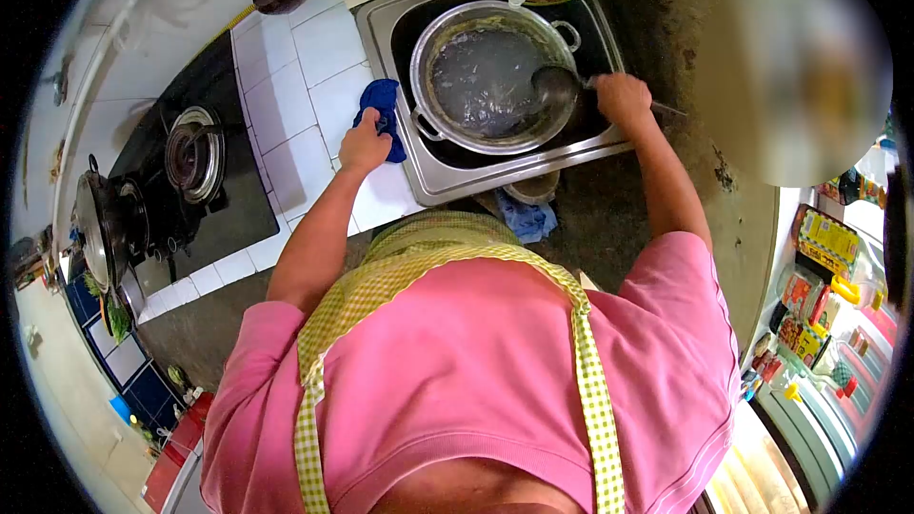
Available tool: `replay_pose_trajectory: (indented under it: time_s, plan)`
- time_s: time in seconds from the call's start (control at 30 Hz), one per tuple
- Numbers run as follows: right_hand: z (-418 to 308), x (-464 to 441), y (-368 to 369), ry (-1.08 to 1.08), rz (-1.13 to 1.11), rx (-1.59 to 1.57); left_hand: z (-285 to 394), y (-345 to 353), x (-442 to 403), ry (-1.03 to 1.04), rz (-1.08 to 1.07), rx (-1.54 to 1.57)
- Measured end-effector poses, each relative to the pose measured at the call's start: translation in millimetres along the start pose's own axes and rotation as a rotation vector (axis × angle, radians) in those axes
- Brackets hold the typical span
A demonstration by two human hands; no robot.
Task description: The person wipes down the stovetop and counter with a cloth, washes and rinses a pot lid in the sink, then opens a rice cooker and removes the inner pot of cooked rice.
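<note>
White tiles (pixel 328 43) cover the surface between the black gas hob (pixel 243 205) and the steel sink (pixel 430 192), close by the left fingers. Right fingers (pixel 610 92) are wrapped round the handle of a ladle (pixel 552 86). Its dark bowl lies just to their left, inside a wide metal pot (pixel 484 140) of greyish liquid set in the sink. Long axis roughly crosswise: the bowl points left, the thin handle end pokes out right, beyond the fingers. I'd call it light and stiff, probably slippery when wet, best gripped along the handle. Left fingers (pixel 370 121) rest on a bunched blue cloth (pixel 381 97), soft-looking; whether they clutch it, I can't tell. Between both sets of fingers, that pot looks heavy; I'd lift it by its loop handles (pixel 571 36).
</note>
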State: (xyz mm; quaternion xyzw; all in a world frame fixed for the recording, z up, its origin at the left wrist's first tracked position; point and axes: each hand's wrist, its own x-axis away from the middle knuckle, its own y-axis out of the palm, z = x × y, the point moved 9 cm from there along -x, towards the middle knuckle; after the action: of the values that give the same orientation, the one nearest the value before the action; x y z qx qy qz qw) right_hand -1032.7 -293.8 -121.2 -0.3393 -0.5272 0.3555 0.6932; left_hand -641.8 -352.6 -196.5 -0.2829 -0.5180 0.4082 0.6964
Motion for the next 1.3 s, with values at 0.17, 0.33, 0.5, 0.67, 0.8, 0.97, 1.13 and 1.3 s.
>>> replay_pose_trajectory:
  time_s: [0.17,0.33,0.5,0.67,0.8,0.97,1.13,1.3]
  plan:
    - [-9,-48,28,0.127,0.063,-0.161,-1,0,2,-0.021,0.003,-0.001]
    - [-84,-61,94,0.072,0.066,-0.428,3,-2,4,-0.010,0.020,-0.009]
    - [-175,-99,165,-0.232,-0.055,-0.788,2,1,-1,0.058,0.084,0.010]
    - [-182,-120,162,0.030,-0.280,-1.510,5,-1,5,0.009,0.056,-0.003]
    - [-130,-157,180,0.109,-0.094,-1.642,3,-1,4,0.007,0.056,-0.004]
    - [-79,-107,199,0.241,-0.168,-1.721,4,1,3,0.042,0.065,0.046]
    - [-110,-75,159,0.090,0.002,-1.199,5,-2,5,0.062,0.093,0.042]
    - [-170,-91,142,-0.150,-0.126,-0.576,3,0,5,0.037,0.071,0.015]
